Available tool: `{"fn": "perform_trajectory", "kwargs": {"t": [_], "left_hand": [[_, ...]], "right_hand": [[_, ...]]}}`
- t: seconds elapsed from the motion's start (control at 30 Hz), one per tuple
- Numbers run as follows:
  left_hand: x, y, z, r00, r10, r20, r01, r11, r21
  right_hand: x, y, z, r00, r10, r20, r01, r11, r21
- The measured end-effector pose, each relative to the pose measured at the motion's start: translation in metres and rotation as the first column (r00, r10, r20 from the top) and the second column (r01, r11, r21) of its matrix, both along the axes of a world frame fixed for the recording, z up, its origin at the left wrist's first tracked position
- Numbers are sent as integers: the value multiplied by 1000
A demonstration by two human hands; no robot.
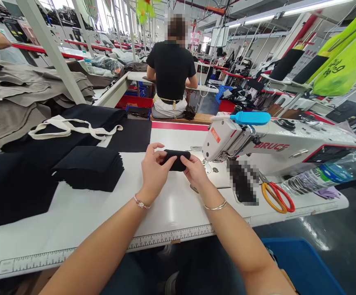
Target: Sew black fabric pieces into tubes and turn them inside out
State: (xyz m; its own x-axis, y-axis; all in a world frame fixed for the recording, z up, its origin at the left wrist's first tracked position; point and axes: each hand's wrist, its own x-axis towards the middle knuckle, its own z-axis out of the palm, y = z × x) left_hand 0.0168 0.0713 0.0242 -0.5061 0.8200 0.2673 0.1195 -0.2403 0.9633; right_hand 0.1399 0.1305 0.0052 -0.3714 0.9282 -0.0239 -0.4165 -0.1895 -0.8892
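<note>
A small folded piece of black fabric [177,160] is held up between both hands over the white table, just left of the sewing machine's needle area. My left hand [155,166] pinches its left end, thumb in front and fingers behind. On its right end, my right hand [195,169] grips with thumb and fingers. The white sewing machine [276,143] stands close by on the right, a blue tool lying across its head. To the left sits a stack of cut black fabric pieces [88,166]; behind it lies a flat black panel [131,136].
Scissors [277,197] with orange and red handles and a plastic bottle [328,176] lie right of the machine. A white strap [70,126] rests on black cloth. A ruler strip [171,236] runs along the table edge. A person [173,67] sits ahead; a blue bin [300,262] is below right.
</note>
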Motion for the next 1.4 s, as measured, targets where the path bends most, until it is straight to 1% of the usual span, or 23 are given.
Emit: {"fn": "perform_trajectory", "kwargs": {"t": [0.13, 0.23, 0.33, 0.43, 0.53, 0.67, 0.73, 0.8, 0.87, 0.9, 1.0, 1.13, 1.27, 1.4], "left_hand": [[0, -6, 12, 1000, 20, -12, -20, 999, -33], [1, -11, 21, 999, 38, -14, -38, 998, -58], [0, -12, 23, 999, 40, -33, -43, 994, -102], [0, -9, 19, 999, 30, -25, -34, 986, -166], [-2, -5, 13, 999, -13, 40, 22, 970, -244], [-7, 3, 5, 975, -78, 208, 139, 945, -298], [-10, 6, 2, 950, -137, 281, 224, 926, -305], [-12, 8, 0, 919, -224, 323, 328, 890, -316], [-13, 10, 0, 897, -282, 341, 396, 855, -335], [-13, 10, -1, 891, -291, 348, 410, 844, -345], [-14, 12, -3, 887, -299, 353, 422, 834, -355], [-14, 12, -8, 879, -363, 310, 462, 808, -364], [-13, 12, -10, 877, -372, 304, 469, 802, -371], [-12, 12, -11, 865, -398, 305, 491, 796, -355]], "right_hand": [[-3, -3, 3, 1000, 5, -11, -5, 1000, -10], [-5, -4, 3, 1000, -15, 7, 15, 1000, -6], [-4, -4, 4, 997, -64, 32, 64, 998, 3], [-2, -2, 5, 992, -115, 41, 115, 993, 7], [-1, -2, 6, 990, -140, 28, 140, 990, -11], [0, -2, 5, 987, -156, 36, 156, 988, -6], [0, -1, 4, 985, -165, 49, 164, 986, 14], [1, 0, 3, 984, -169, 59, 168, 985, 30], [1, 1, 2, 985, -161, 61, 159, 987, 40], [1, 1, 2, 987, -151, 59, 149, 988, 44], [2, 0, 1, 992, -119, 48, 116, 992, 59], [4, 1, -3, 993, -105, 60, 99, 991, 94], [5, 2, -5, 997, -73, 38, 69, 994, 90], [5, -1, -2, 999, -45, 21, 43, 996, 80]]}}
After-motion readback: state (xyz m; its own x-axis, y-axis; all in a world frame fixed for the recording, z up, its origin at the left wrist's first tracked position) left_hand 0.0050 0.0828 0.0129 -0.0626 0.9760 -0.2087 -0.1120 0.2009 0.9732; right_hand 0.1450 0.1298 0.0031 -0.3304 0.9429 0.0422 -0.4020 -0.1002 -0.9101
